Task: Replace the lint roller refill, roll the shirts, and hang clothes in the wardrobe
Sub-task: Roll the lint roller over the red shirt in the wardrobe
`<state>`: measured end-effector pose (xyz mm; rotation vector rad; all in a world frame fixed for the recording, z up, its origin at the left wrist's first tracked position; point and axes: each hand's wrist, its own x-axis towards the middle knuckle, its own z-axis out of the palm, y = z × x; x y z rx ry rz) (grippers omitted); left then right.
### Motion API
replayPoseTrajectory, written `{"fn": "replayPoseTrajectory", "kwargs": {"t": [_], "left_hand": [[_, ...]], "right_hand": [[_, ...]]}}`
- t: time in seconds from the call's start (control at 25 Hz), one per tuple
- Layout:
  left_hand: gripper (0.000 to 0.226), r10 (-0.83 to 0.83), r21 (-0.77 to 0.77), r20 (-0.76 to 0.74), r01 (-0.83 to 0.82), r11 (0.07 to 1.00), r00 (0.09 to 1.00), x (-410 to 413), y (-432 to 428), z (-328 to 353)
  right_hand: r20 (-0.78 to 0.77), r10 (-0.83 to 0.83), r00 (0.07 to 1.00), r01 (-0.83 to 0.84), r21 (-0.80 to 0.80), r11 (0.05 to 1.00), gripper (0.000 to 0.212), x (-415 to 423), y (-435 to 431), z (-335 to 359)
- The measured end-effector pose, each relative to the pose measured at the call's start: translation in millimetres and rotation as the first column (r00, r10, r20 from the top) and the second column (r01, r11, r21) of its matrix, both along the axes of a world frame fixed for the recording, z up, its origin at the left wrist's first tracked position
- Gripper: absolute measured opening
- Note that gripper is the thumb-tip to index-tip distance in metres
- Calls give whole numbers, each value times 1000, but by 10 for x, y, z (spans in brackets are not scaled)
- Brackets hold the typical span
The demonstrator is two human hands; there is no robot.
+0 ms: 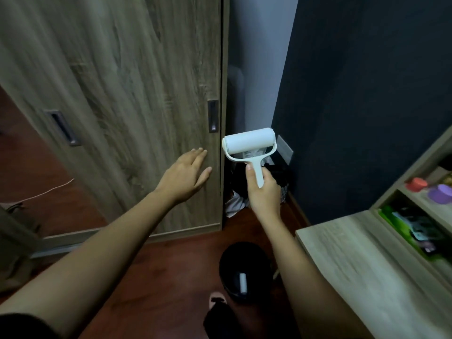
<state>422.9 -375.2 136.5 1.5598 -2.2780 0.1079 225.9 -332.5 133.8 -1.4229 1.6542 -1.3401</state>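
My right hand (263, 192) grips the handle of a white lint roller (249, 143), held upright with a clean white roll on top. My left hand (188, 172) is open, fingers spread, reaching toward the right edge of the wooden sliding wardrobe door (137, 94), just below its recessed dark handle (212, 116). The door is closed. On the floor below, a black bin (242, 267) holds a small used white roll (242, 282). No shirts or hangers are visible.
A pile of dark and white clothes (259, 187) sits in a basket in the corner between wardrobe and dark wall. A wooden desk (354, 265) with open compartments holding small items stands at right. A second door handle (62, 128) is at left. My foot (217, 302) stands by the bin.
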Motion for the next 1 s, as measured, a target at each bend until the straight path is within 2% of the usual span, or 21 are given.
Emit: {"fn": "replayPoseTrajectory", "kwargs": {"t": [0.16, 0.24, 0.36, 0.48, 0.56, 0.64, 0.68, 0.76, 0.88, 1.0], "left_hand": [[62, -83, 65, 266, 67, 996, 960, 16, -980, -180], [58, -96, 63, 415, 77, 995, 905, 10, -1586, -230], [52, -162, 128, 545, 110, 986, 822, -3, -2411, -257], [50, -206, 144, 690, 147, 979, 694, 18, -2947, -304], [42, -293, 221, 711, 193, 956, 640, 3, -3246, -310], [33, -283, 178, 824, 249, 952, 492, 10, -3481, -386], [32, -281, 174, 841, 260, 950, 462, 17, -3590, -409], [37, -285, 168, 858, 291, 942, 427, 25, -3751, -438], [27, -286, 133, 874, 374, 918, 392, 58, -3768, -505], [24, -314, 112, 850, 436, 893, 424, 124, -3781, -498]], "right_hand": [[19, -28, 999, 28, -2, 1000, 29, 56, -864, -45], [30, -27, 999, 27, 5, 1000, 29, 58, -1384, -41], [31, -54, 998, 53, 16, 998, 27, -7, -2054, -27], [27, -55, 998, 55, 0, 998, 26, -92, -2476, -29], [34, -56, 998, 56, 3, 998, 27, -141, -2737, -73], [30, -71, 997, 71, 11, 997, 26, -166, -2895, -114], [28, -78, 997, 78, 13, 997, 24, -172, -2957, -128], [19, -85, 996, 85, 6, 996, 24, -168, -3044, -163], [0, -87, 996, 87, -1, 996, 25, -116, -3111, -163], [8, -72, 997, 72, -32, 997, 28, -11, -3131, -120]]}}
